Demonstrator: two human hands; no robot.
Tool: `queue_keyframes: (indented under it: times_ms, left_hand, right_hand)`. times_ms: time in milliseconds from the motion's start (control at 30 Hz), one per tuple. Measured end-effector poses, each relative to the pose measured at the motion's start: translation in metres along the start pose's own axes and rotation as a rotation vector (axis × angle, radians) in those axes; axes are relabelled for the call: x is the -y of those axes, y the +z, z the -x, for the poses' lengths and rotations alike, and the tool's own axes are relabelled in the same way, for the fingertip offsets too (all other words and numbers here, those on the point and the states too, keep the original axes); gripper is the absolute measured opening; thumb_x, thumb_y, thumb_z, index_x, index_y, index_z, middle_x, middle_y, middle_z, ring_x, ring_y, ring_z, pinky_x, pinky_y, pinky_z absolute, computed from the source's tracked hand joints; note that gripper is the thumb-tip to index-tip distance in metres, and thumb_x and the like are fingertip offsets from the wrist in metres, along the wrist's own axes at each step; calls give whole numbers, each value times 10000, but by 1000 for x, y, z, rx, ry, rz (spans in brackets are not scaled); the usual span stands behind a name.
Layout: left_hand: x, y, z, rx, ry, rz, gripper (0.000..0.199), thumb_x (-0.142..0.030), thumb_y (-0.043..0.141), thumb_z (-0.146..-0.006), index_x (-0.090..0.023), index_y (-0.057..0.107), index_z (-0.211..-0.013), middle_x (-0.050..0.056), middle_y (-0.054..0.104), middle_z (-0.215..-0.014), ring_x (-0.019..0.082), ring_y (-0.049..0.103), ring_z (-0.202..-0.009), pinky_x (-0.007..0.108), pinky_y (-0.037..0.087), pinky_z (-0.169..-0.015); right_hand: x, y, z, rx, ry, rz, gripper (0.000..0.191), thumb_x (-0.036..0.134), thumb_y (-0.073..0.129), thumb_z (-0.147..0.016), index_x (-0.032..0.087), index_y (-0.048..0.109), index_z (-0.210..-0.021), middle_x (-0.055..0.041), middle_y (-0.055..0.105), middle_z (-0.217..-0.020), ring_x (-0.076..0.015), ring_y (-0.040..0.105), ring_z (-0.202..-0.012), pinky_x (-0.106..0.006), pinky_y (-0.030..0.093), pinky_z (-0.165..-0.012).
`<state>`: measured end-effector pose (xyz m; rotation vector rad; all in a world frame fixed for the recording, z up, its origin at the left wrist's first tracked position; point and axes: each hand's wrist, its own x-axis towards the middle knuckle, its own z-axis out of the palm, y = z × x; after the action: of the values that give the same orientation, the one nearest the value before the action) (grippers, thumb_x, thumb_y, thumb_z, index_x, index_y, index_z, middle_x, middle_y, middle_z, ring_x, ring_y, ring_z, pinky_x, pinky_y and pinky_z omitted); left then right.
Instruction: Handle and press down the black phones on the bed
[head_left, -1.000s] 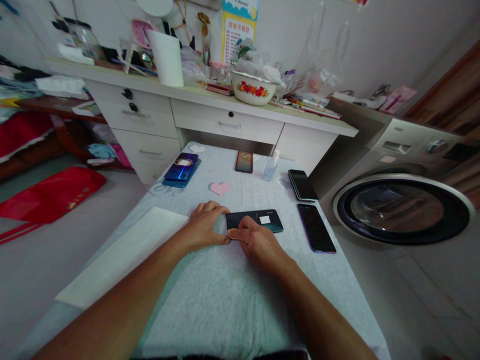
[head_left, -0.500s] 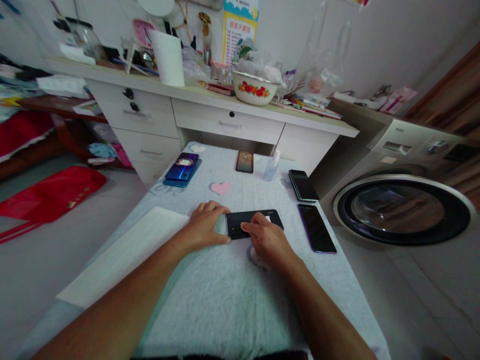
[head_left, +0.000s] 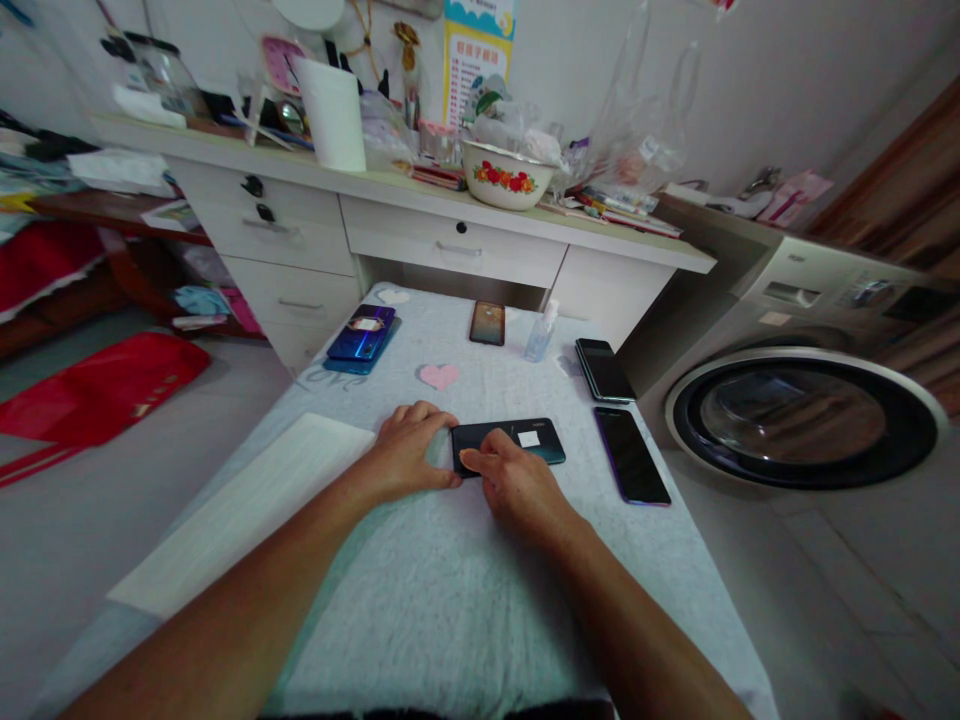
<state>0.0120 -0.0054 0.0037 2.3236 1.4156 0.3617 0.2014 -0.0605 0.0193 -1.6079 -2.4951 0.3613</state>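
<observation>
L hand (head_left: 409, 455) half-open, holding dk phone (head_left: 552, 440).

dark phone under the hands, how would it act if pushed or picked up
The dark phone looks stiff, lying flat with straight edges. Its glossy back could be slippery. Pushed, it would likely slide over the cloth rather than tip, though the left hand seems to steady one end.
</observation>
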Motion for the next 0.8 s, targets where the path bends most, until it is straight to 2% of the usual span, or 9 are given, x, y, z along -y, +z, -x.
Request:
queue_keyframes:
  times_ms: [300, 433, 600, 800]
  left_hand:
    - [4, 3, 0, 0, 23, -3, 685, -508, 738, -570, -265, 555, -1184, 64, 520, -1188, 303, 465, -1104, 404, 380, -940]
    - [2, 3, 0, -4, 11, 2, 693, -501, 743, -558, -261, 559, -1181, 65, 523, -1185, 306, 466, -1102, 402, 383, -938]
    - [4, 4, -1, -13, 12, 12, 683, -506, 738, -559, -275, 559, -1176, 56, 527, -1183, 305, 465, -1107, 401, 382, -938]
    - [5, 4, 0, -11, 19, 17, 674, -511, 736, -563, -287, 555, -1172, 55, 530, -1181, 306, 468, -1106, 402, 385, -931]
  right_hand:
    - [-14, -2, 5, -22, 23, 51, 392, 134, 411, -895, 277, 615, -1197, -43, 538, -1053, -129, 559, -799, -247, 378, -657]
    - [-12, -7, 5, 25, 24, 111, 397, 163, 382, -922, 294, 581, -1240, -43, 521, -1033, -136, 553, -782, -249, 369, -619]
    - [-15, -15, 9, 102, 47, 177, 431, 175, 382, -930, 340, 520, -1305, -46, 500, -1012, -149, 551, -794, -263, 391, -652]
    - [-13, -8, 14, 37, 94, 181, 437, 135, 391, -898, 300, 542, -1274, -51, 524, -1006, -154, 570, -784, -261, 390, -633]
